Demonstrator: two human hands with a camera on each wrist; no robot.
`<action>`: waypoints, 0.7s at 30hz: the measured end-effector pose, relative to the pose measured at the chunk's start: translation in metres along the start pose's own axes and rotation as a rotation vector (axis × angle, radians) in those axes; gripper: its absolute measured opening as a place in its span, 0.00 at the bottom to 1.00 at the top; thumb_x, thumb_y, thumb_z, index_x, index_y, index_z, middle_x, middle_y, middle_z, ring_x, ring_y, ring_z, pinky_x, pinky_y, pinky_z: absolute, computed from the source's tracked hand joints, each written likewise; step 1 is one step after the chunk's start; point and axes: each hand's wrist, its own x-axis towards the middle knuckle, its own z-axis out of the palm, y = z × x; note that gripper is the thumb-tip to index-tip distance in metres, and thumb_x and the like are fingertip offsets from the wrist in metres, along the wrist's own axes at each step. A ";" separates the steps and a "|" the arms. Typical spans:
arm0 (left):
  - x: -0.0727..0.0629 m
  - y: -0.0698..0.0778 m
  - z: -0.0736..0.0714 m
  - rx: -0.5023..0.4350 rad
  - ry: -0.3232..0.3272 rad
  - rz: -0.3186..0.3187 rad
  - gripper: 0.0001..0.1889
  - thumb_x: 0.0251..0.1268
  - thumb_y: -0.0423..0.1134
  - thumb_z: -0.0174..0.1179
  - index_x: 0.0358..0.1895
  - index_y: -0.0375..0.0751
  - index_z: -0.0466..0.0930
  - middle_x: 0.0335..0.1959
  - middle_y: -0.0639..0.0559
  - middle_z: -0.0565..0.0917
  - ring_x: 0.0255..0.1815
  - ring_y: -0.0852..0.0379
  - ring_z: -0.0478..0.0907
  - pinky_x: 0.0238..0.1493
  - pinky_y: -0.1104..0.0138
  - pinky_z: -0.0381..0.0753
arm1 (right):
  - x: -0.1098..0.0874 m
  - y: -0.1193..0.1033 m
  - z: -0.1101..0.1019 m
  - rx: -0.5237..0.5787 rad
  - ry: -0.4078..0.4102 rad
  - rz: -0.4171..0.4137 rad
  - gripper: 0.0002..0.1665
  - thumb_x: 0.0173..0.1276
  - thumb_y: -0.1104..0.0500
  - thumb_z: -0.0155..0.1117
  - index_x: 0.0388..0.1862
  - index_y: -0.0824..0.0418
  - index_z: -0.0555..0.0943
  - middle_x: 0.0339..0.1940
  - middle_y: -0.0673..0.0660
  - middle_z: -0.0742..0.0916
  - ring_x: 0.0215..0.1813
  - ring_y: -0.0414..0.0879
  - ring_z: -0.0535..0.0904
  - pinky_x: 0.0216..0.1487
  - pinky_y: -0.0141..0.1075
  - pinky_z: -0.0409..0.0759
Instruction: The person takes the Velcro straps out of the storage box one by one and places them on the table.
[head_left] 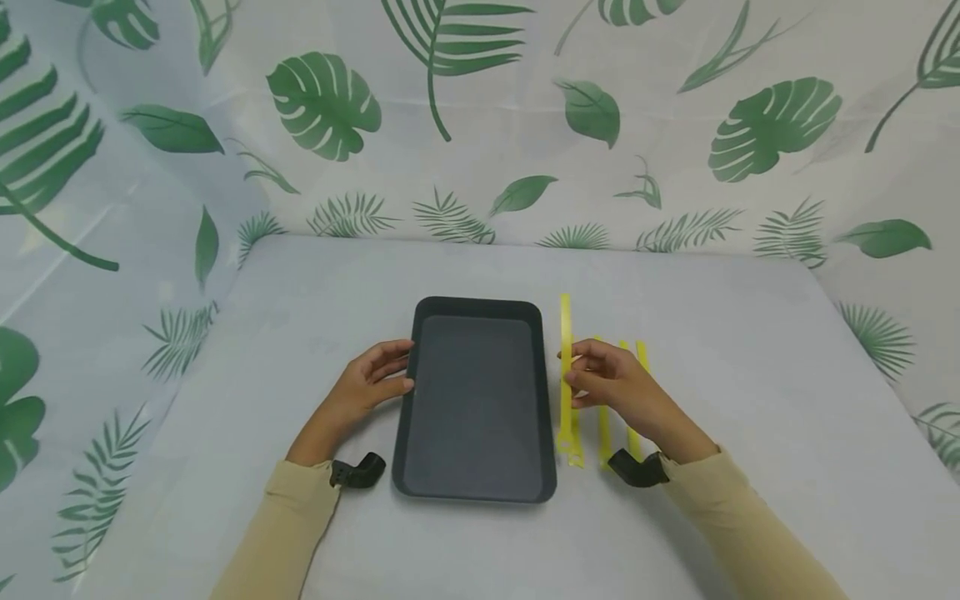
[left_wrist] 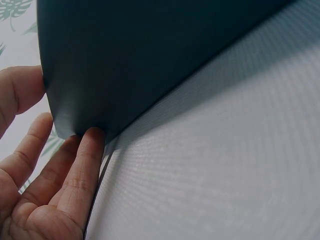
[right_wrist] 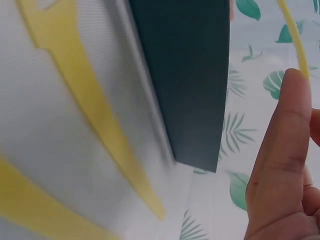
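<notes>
A dark grey rectangular tray (head_left: 480,408) lies on the white table. My left hand (head_left: 371,377) rests its fingertips against the tray's left side. In the left wrist view those fingers (left_wrist: 82,170) touch the tray's outer wall near its bottom edge. To the right of the tray, my right hand (head_left: 611,383) pinches a long, flat yellow strip (head_left: 566,333) between thumb and fingers. The strip has a wider, notched end toward me, and it stands out along the tray's right side. In the right wrist view only a narrow part of that strip (right_wrist: 295,32) shows above the fingertip.
Several more yellow strips (head_left: 604,433) lie side by side on the table, partly hidden under my right hand and wrist. Another strip (right_wrist: 107,125) with a notched head lies beside the tray wall. A leaf-patterned cloth (head_left: 480,125) hangs behind the table and at its sides.
</notes>
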 end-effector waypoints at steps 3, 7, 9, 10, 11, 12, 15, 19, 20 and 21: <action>0.000 0.000 0.000 -0.011 -0.009 0.004 0.34 0.75 0.29 0.65 0.81 0.27 0.64 0.81 0.30 0.66 0.82 0.32 0.64 0.65 0.70 0.81 | -0.005 0.001 -0.003 0.019 0.015 0.000 0.11 0.80 0.69 0.61 0.57 0.69 0.75 0.39 0.52 0.85 0.41 0.44 0.85 0.45 0.38 0.92; -0.001 0.000 0.000 -0.013 -0.011 0.000 0.35 0.75 0.29 0.65 0.81 0.27 0.63 0.81 0.29 0.66 0.82 0.31 0.64 0.65 0.70 0.81 | -0.011 0.002 -0.007 0.038 0.036 0.012 0.11 0.80 0.68 0.61 0.57 0.65 0.74 0.39 0.52 0.85 0.41 0.43 0.85 0.45 0.38 0.92; -0.001 0.001 0.000 -0.007 -0.009 -0.004 0.35 0.75 0.29 0.65 0.81 0.28 0.63 0.81 0.30 0.66 0.82 0.32 0.64 0.65 0.71 0.81 | -0.013 0.003 -0.010 0.042 0.042 0.015 0.11 0.80 0.68 0.60 0.57 0.65 0.73 0.39 0.52 0.85 0.41 0.43 0.84 0.45 0.37 0.91; -0.002 0.001 0.000 -0.004 -0.009 -0.007 0.35 0.75 0.29 0.65 0.81 0.28 0.63 0.81 0.30 0.66 0.82 0.32 0.64 0.65 0.71 0.81 | -0.014 0.004 -0.012 0.043 0.047 0.016 0.11 0.81 0.68 0.60 0.57 0.64 0.73 0.39 0.52 0.85 0.41 0.43 0.84 0.45 0.37 0.91; -0.002 0.001 0.000 -0.001 -0.008 -0.009 0.35 0.75 0.29 0.65 0.81 0.28 0.64 0.81 0.30 0.66 0.82 0.32 0.64 0.65 0.71 0.81 | -0.015 0.005 -0.013 0.047 0.048 0.014 0.11 0.81 0.69 0.60 0.57 0.64 0.73 0.39 0.51 0.85 0.41 0.43 0.84 0.45 0.37 0.91; -0.002 0.001 0.000 0.002 -0.009 -0.011 0.35 0.75 0.30 0.66 0.81 0.29 0.64 0.82 0.31 0.66 0.82 0.32 0.64 0.65 0.71 0.80 | -0.016 0.006 -0.015 0.050 0.048 0.010 0.11 0.81 0.69 0.60 0.57 0.63 0.73 0.39 0.51 0.85 0.41 0.43 0.84 0.45 0.37 0.91; -0.002 0.001 0.000 0.007 -0.012 -0.010 0.35 0.75 0.30 0.65 0.81 0.29 0.64 0.82 0.31 0.66 0.82 0.32 0.63 0.65 0.71 0.80 | -0.019 0.009 -0.019 0.056 0.043 -0.001 0.10 0.81 0.70 0.59 0.56 0.61 0.73 0.38 0.50 0.85 0.41 0.43 0.85 0.45 0.37 0.91; -0.002 0.001 0.001 0.010 -0.014 -0.002 0.35 0.76 0.29 0.65 0.81 0.28 0.63 0.82 0.30 0.66 0.82 0.31 0.63 0.65 0.71 0.80 | -0.023 0.013 -0.024 0.057 0.041 0.004 0.11 0.81 0.70 0.59 0.56 0.61 0.73 0.37 0.50 0.86 0.40 0.42 0.84 0.45 0.37 0.91; -0.002 0.001 0.001 0.008 -0.014 -0.002 0.35 0.75 0.29 0.64 0.81 0.28 0.63 0.82 0.30 0.66 0.82 0.31 0.63 0.65 0.71 0.80 | -0.024 0.014 -0.025 0.055 0.044 0.006 0.11 0.81 0.70 0.59 0.57 0.61 0.73 0.37 0.50 0.86 0.40 0.42 0.84 0.44 0.37 0.91; -0.002 0.002 0.001 0.008 -0.012 -0.004 0.35 0.75 0.29 0.65 0.81 0.28 0.63 0.82 0.31 0.66 0.82 0.31 0.63 0.65 0.71 0.80 | -0.025 0.015 -0.026 0.055 0.048 0.009 0.11 0.81 0.70 0.59 0.57 0.61 0.73 0.37 0.50 0.86 0.40 0.42 0.84 0.44 0.37 0.91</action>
